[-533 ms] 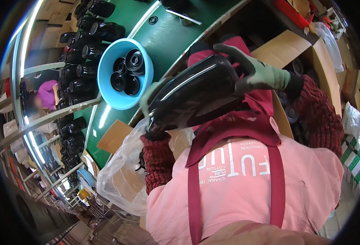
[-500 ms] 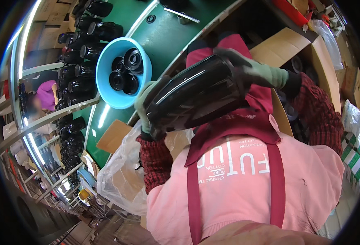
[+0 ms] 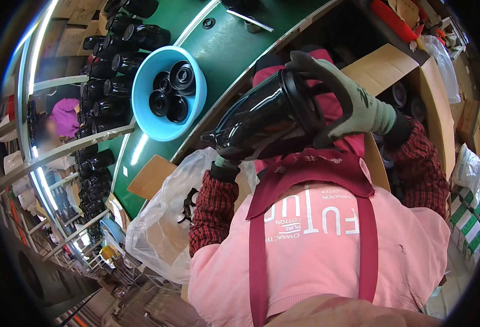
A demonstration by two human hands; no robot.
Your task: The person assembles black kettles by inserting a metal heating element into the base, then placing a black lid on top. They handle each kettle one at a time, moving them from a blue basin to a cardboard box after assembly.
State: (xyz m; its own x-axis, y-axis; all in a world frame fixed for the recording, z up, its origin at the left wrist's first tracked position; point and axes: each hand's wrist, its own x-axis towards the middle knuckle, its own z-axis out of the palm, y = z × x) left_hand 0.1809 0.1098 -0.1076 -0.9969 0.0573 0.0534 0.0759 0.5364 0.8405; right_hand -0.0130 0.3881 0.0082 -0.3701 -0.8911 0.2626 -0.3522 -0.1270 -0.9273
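Note:
A glossy black jug-like vessel (image 3: 256, 117) lies tilted on its side above my lap, its wide flanged end to the right. My right hand (image 3: 349, 101), in a grey-green glove with dark fingertips, spans that flanged end, fingers on the far edge and thumb on the near one. A gap shows between palm and vessel. My left hand (image 3: 226, 161) supports the narrower end from beneath; the vessel hides most of its fingers. To the left, a light-blue basin (image 3: 142, 117) holds several round black lids (image 3: 183, 76) on the green table.
Rows of black vessels (image 3: 114, 87) stand along the table's far left. A clear plastic bag (image 3: 158, 240) and a cardboard flap (image 3: 152, 177) are by my left arm. An open carton (image 3: 436, 103) with dark round parts stands at my right. A person in purple (image 3: 64, 117) is beyond.
My right hand has spread around the flanged end, bringing its rim into view. The vessel has shifted slightly, and my left hand has slipped further beneath it.

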